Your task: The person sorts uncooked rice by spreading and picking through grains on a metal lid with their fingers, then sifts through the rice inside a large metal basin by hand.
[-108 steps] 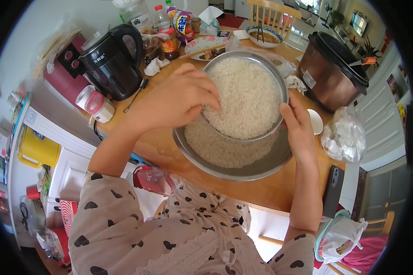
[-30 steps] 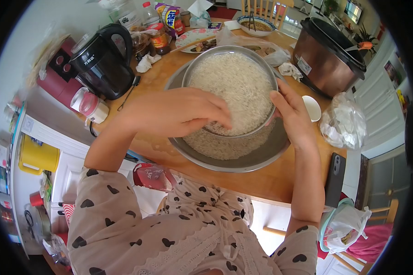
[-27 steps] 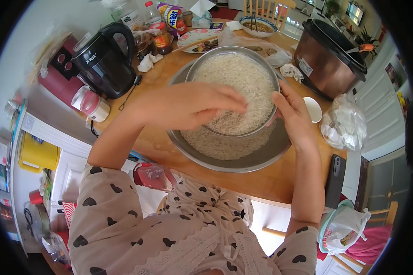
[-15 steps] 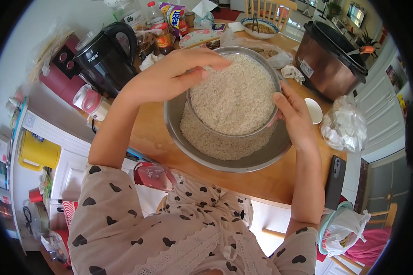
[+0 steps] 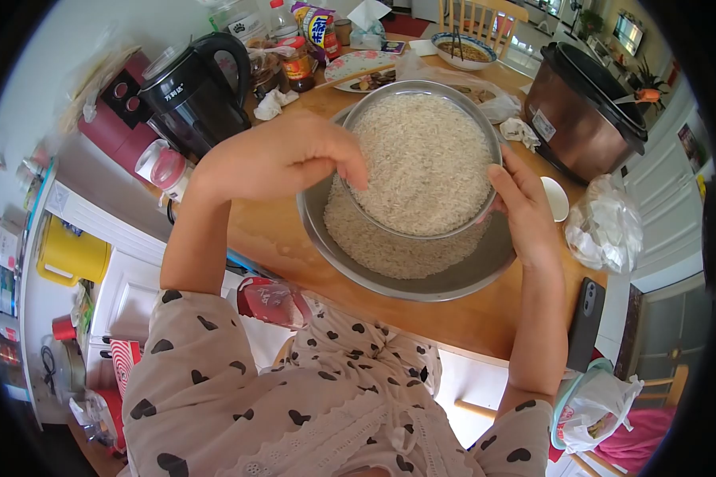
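A round metal bowl (image 5: pixel 497 143) filled with white rice (image 5: pixel 422 163) is held over a larger metal basin (image 5: pixel 318 226). My right hand (image 5: pixel 527 203) grips the small bowl at its right rim, thumb on top and fingers beneath. More rice (image 5: pixel 406 254) lies in the basin below. At the left rim of the small bowl is my left hand (image 5: pixel 290 155), its fingers curled down and close together. Whether anything is between those fingertips cannot be made out.
A black electric kettle (image 5: pixel 191 99) and jars stand at the left. On the right are a brown cooker (image 5: pixel 585 111), a white cup (image 5: pixel 555 199), a plastic bag (image 5: pixel 606 226) and a phone (image 5: pixel 586 322). A noodle bowl (image 5: pixel 463 52) sits at the back.
My left hand has drawn back from above the rice to the left rim, and its outstretched fingers have curled. My right hand keeps its grip on the bowl. The view has shifted slightly.
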The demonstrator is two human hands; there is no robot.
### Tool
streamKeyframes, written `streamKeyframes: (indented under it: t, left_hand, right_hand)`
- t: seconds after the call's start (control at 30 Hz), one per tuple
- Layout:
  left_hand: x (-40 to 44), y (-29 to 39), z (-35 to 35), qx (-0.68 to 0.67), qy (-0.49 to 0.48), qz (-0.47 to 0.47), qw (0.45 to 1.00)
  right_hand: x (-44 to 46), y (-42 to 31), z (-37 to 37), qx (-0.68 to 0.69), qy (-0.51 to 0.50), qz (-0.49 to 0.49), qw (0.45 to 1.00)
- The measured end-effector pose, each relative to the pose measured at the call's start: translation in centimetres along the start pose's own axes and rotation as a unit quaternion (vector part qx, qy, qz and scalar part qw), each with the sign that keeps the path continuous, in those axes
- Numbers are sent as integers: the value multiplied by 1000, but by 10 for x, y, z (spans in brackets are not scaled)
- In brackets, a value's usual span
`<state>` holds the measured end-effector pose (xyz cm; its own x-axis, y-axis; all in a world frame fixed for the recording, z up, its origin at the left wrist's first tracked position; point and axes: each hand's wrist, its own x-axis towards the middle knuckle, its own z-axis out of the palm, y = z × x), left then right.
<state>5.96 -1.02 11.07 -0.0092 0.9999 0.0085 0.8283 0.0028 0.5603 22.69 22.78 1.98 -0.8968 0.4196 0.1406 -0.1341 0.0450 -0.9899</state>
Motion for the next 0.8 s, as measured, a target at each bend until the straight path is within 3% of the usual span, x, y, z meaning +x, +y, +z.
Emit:
streamKeyframes:
  t: [0.1,0.2,0.3,0.4,0.5,0.6,0.7,0.8]
  left_hand:
    - [4,-1,9,43,-20,38,998]
    - [10,-5,17,48,104,61,992]
    - [11,-11,8,27,148,67,986]
    - [10,-17,12,4,261,39,964]
    - [4,-33,22,-60,361,-115,924]
    - [4,-40,27,-194,279,-187,922]
    - [6,-40,41,-342,201,-274,876]
    - [10,-32,52,-422,242,-244,839]
  right_hand:
    - [-1,-1,0,-8,1,6,1000]
    - [-1,-1,0,-5,1,7,1000]
    - [-1,1,-1,-12,7,7,1000]
    - [-1,-1,1,-1,0,1,1000]
    - [0,-3,1,9,-13,-4,1000]
    - [1,0,-1,11,-21,0,1000]
    - [2,4,-6,9,-16,14,1000]
    - [4,4,-7,8,-11,13,1000]
